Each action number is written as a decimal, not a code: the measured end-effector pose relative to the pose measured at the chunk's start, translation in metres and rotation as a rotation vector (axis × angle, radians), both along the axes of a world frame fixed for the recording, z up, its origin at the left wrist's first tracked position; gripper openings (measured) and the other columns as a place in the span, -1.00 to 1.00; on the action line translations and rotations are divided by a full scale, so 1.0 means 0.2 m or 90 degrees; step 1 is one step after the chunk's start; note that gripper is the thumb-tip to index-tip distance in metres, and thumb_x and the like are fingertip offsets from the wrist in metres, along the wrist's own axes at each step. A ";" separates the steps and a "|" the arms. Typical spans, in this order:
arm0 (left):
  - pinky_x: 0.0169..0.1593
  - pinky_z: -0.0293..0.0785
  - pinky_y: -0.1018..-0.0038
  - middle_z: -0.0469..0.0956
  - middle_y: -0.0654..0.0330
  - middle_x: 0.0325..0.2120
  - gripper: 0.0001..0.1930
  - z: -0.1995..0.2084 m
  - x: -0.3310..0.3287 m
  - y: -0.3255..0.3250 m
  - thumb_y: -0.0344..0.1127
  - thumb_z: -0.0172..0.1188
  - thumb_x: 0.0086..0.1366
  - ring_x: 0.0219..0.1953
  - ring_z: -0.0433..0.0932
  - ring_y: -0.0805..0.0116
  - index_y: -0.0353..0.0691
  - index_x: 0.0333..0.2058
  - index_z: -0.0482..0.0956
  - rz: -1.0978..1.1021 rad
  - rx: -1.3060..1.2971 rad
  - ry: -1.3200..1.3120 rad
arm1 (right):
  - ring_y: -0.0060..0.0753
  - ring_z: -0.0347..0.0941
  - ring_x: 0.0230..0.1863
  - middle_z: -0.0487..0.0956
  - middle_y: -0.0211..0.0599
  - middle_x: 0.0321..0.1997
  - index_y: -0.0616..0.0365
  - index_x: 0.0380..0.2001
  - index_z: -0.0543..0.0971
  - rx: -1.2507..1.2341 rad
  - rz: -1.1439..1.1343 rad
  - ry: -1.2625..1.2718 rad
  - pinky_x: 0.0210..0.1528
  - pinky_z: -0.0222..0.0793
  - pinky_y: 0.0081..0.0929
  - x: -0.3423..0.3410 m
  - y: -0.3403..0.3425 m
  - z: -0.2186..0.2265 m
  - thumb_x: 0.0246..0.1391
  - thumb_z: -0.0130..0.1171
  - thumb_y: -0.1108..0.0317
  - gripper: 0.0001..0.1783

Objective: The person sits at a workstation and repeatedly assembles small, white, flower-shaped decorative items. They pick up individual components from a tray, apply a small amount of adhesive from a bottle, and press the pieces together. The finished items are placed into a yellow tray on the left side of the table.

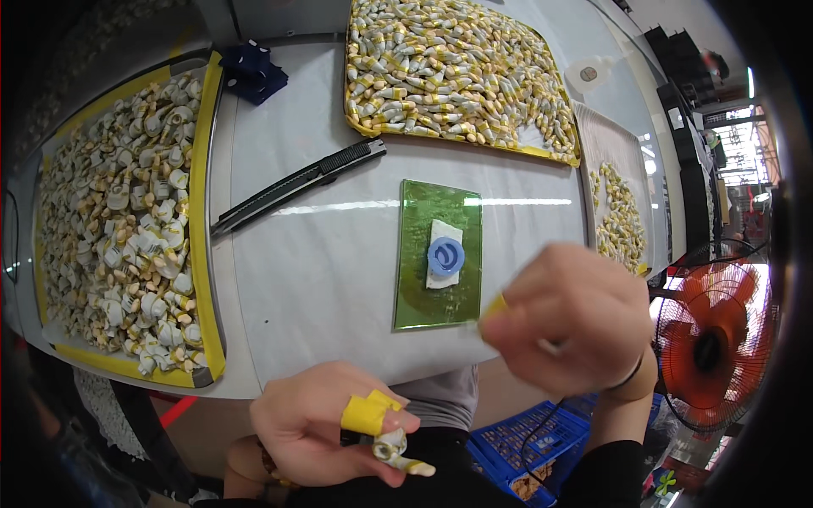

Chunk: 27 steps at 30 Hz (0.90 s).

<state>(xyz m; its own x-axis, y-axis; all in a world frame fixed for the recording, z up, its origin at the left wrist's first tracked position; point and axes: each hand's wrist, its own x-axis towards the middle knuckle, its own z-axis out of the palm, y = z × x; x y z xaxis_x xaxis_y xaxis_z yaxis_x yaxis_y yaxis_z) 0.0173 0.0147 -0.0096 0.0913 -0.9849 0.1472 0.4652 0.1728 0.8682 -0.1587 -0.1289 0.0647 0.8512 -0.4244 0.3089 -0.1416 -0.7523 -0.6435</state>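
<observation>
My left hand [318, 427], with yellow tape round one finger, pinches a small white piece [391, 446] between thumb and fingers. The piece has a round hollow end and a narrow cream-coloured tip. To the right, my right hand [584, 322] is raised near the table's front edge, fingers curled together and smeared by motion. It has yellow tape at a fingertip too; what it grips I cannot make out. Between and beyond the hands lies a green glass plate [412, 279]. On it, a small blue cup [446, 256] stands on a folded white pad [441, 229].
A yellow-edged tray [213, 279] of white pieces stands left. A full tray [364, 133] of similar pieces is at the back, a third tray [614, 140] at right. A black utility knife [296, 188] lies behind. An orange fan [710, 343] and blue crates [533, 440] flank my right arm.
</observation>
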 end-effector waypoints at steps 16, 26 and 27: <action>-0.27 0.53 0.44 0.60 0.02 -0.36 -0.63 0.02 -0.05 -0.02 -0.52 0.47 -0.16 -0.31 0.59 0.19 -0.38 -0.31 0.56 0.010 -0.093 -0.082 | -0.41 0.49 -0.45 0.58 -0.21 -0.36 0.24 -0.40 0.58 -0.011 0.095 -0.068 -0.43 0.45 -0.64 -0.07 0.18 0.03 -0.25 0.29 0.57 -0.78; -0.32 0.52 0.45 0.60 0.07 -0.38 -0.62 0.02 -0.04 -0.04 -0.50 0.46 -0.15 -0.36 0.59 0.24 -0.37 -0.28 0.58 -0.036 -0.097 -0.085 | -0.42 0.48 -0.46 0.57 -0.24 -0.38 0.25 -0.40 0.58 -0.151 0.142 -0.098 -0.45 0.44 -0.65 -0.06 0.15 0.00 -0.22 0.29 0.54 -0.80; -0.33 0.53 0.45 0.60 0.08 -0.39 -0.63 0.04 -0.03 -0.04 -0.48 0.46 -0.14 -0.37 0.59 0.25 -0.36 -0.29 0.58 -0.026 -0.119 -0.159 | -0.41 0.48 -0.46 0.56 -0.23 -0.37 0.25 -0.40 0.58 -0.102 0.146 -0.100 -0.45 0.44 -0.64 -0.06 0.15 0.00 -0.20 0.29 0.53 -0.80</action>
